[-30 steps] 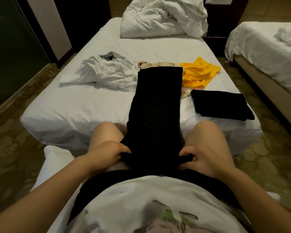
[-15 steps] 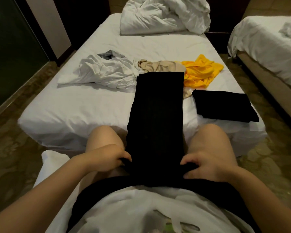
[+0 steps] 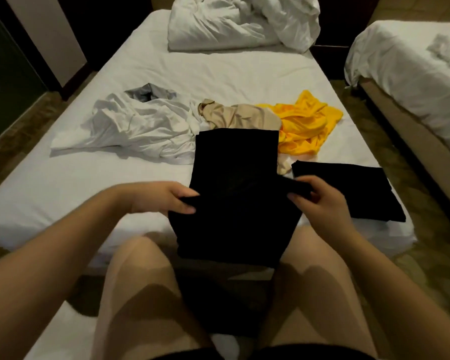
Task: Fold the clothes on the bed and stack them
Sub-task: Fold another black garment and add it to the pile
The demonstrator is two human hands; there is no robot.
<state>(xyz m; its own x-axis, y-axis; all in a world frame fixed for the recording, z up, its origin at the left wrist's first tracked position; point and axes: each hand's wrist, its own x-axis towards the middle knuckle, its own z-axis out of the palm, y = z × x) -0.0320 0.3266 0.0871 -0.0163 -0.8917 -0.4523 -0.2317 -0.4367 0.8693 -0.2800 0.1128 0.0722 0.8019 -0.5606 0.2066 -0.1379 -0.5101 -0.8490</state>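
Bedding stretches away beyond both your hands on the white bed point(image 3: 218, 81), and between them lies the long black garment point(image 3: 234, 203), its far end flat on the sheet and the nearer part hanging between your knees. It looks soft, light and limp, so expect it to sag wherever unsupported; past your hands wait the crumpled white shirt point(image 3: 130, 126), yellow garment point(image 3: 304, 120) and beige garment point(image 3: 242, 116), with a folded black piece point(image 3: 348, 188) just beyond your right hand point(image 3: 320, 203). That hand grips the garment's right edge and your left hand point(image 3: 164, 201) pinches its left edge, and opposite edges held level look like the best hold.
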